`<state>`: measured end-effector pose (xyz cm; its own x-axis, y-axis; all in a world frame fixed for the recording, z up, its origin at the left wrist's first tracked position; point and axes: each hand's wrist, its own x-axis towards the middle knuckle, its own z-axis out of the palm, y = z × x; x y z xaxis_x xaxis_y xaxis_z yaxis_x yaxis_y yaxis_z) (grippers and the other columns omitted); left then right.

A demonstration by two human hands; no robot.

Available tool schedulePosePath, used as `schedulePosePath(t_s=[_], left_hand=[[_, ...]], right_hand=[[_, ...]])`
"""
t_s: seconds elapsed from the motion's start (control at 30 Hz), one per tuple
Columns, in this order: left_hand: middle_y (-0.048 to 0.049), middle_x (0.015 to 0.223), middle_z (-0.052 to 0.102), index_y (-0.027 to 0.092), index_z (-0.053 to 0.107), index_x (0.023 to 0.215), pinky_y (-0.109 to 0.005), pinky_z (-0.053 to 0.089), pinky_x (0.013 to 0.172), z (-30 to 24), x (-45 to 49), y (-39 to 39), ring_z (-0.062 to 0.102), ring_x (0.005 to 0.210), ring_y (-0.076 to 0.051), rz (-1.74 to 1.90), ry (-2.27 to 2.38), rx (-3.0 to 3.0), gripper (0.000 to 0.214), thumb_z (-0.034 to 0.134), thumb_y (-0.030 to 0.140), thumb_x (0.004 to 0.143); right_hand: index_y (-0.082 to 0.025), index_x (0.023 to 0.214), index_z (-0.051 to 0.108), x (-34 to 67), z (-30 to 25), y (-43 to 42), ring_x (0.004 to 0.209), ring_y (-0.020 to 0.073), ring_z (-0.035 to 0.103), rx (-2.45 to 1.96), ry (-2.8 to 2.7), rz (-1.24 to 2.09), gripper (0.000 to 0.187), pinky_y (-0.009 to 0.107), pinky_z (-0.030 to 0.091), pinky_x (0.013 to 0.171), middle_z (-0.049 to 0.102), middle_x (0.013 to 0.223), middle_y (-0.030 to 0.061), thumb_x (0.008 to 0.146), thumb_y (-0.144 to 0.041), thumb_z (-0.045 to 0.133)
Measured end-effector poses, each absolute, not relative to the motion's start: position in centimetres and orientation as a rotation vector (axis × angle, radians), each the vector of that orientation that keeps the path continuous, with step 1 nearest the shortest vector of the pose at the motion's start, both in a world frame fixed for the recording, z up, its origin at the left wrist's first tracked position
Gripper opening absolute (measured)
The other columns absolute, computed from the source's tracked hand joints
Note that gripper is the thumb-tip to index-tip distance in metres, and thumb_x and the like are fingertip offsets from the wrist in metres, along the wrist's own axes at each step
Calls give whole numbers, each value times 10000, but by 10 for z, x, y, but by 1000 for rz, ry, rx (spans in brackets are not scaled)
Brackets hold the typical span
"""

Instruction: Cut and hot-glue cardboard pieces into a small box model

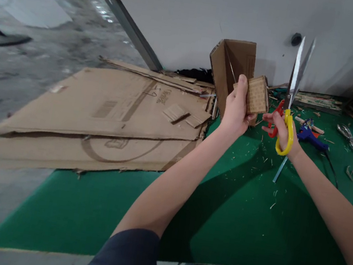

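My left hand [237, 104] is closed on a small cardboard piece [257, 96], with the thumb pressed on its near face. Behind it an open cardboard box [228, 65] stands against the wall. A pair of scissors [291, 96] with one red and one yellow handle is in my right hand [281, 129]; the blades point up and stand slightly apart. The scissors are to the right of the cardboard piece and do not touch it.
Flattened cardboard sheets [114, 105] cover the left of the green table [231, 229], with small cut pieces [175, 114] on top. Right of my hands lie a blue glue gun [311, 137], pliers [348, 137] and scattered scraps. A grey wall [197, 16] borders the table's back.
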<state>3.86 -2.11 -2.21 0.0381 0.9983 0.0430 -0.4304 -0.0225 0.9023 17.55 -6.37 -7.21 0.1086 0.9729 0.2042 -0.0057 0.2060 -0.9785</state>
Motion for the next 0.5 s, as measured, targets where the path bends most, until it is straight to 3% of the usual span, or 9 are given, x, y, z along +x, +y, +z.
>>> schedulePosePath(t_s=[0.1,0.17,0.4,0.5], left_hand=[[-15,698,475,195,560,877,-180,330,414,-24,39,-25,588,592,-109,1349,835,991,616,401,786,943],[-24,696,497,196,574,873,-205,398,451,-25,39,-27,626,637,-141,1334,853,1062,658,396,828,912],[-16,682,511,210,544,784,-220,282,384,-30,39,-28,477,490,-84,1253,875,1155,703,513,912,777],[-11,667,496,209,579,822,-233,369,405,-36,41,-26,538,522,-107,1199,920,1163,705,528,909,762]], right_hand=[[-236,946,621,166,-53,-70,927,242,695,-1008,-1186,930,450,414,628,745,673,938,50,793,-652,701],[-232,942,624,165,-40,-73,869,220,683,-1056,-1248,750,357,419,614,786,654,881,30,817,-557,708],[-238,968,614,173,-29,-67,1070,237,683,-1202,-1326,472,219,410,572,951,679,1050,74,876,-425,683],[-245,951,597,174,-39,-59,1037,228,690,-1254,-1287,474,191,389,578,912,674,1034,74,868,-392,685]])
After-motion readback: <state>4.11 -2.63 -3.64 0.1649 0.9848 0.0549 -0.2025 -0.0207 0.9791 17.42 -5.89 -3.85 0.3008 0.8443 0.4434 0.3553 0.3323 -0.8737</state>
